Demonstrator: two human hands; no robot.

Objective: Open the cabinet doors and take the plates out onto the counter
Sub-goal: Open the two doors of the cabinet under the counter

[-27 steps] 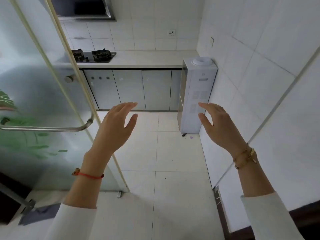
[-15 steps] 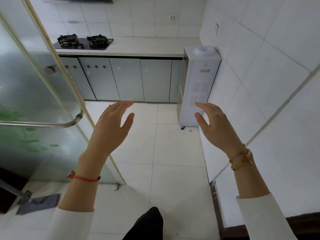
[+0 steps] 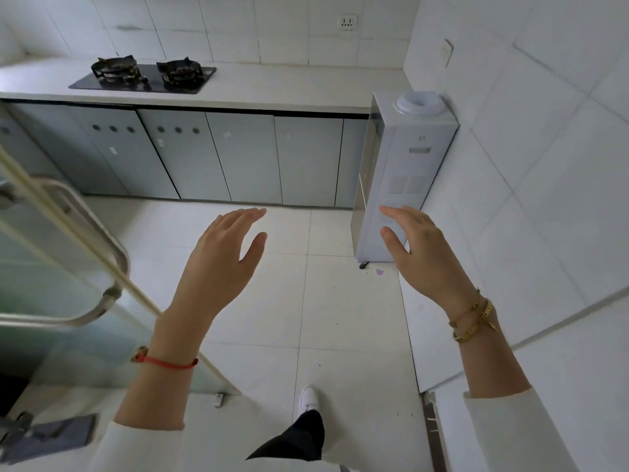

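Hovering with relaxed, empty fingers, both hands (image 3: 221,264) (image 3: 422,257) stay well short of the closed cabinet doors (image 3: 241,158).

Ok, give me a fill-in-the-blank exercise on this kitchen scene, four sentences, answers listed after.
1. The cabinet doors under the counter are all ____.
2. The gas stove on the counter has ____ burners.
3. The left hand and the right hand both hold ____.
4. The water dispenser stands at the ____ end of the cabinets.

Missing words: shut; two; nothing; right
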